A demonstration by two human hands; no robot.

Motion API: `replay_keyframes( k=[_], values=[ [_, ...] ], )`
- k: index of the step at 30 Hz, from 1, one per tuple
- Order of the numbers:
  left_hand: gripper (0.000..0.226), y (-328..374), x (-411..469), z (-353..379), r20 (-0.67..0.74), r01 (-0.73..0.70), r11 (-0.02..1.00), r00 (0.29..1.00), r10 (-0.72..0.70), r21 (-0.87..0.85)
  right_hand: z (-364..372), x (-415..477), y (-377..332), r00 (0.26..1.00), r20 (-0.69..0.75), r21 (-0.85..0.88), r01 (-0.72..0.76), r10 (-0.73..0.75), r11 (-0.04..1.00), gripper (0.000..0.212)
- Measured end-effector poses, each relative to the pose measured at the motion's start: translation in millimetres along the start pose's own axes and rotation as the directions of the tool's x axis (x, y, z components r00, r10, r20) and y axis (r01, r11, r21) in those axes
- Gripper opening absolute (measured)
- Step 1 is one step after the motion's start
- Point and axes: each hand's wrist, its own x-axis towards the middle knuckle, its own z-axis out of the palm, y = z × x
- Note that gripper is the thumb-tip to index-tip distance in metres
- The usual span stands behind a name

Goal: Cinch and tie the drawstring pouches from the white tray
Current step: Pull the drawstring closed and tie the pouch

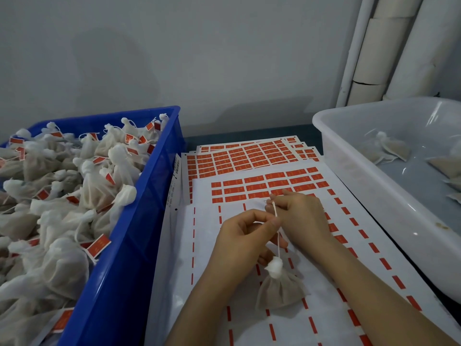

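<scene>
A small beige mesh pouch (280,290) with a gathered white top hangs from its white drawstring (278,242) over the label sheets. My left hand (243,242) pinches the string between thumb and fingertip. Just above it, my right hand (300,216) pinches the string's upper end. The white tray (369,186) at the right holds a few loose pouches (385,148).
A blue crate (139,221) at the left is heaped with tied pouches carrying red tags. Sheets of red labels (252,156) cover the table between crate and tray. Pale pipes (369,53) stand against the grey wall at the back right.
</scene>
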Motion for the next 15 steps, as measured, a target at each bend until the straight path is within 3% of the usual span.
replay_keyframes(
  k=[6,15],
  values=[
    [0.011,0.5,-0.6,0.1,0.003,0.006,1.0,1.0,-0.006,-0.004,1.8,0.2,0.3,0.998,-0.012,0.155,-0.056,0.059,0.986,0.027],
    [0.01,1.3,-1.1,0.3,0.009,0.006,1.0,1.0,-0.006,-0.008,2.2,2.5,5.5,0.998,-0.05,0.182,-0.034,0.043,0.983,0.021]
  ],
)
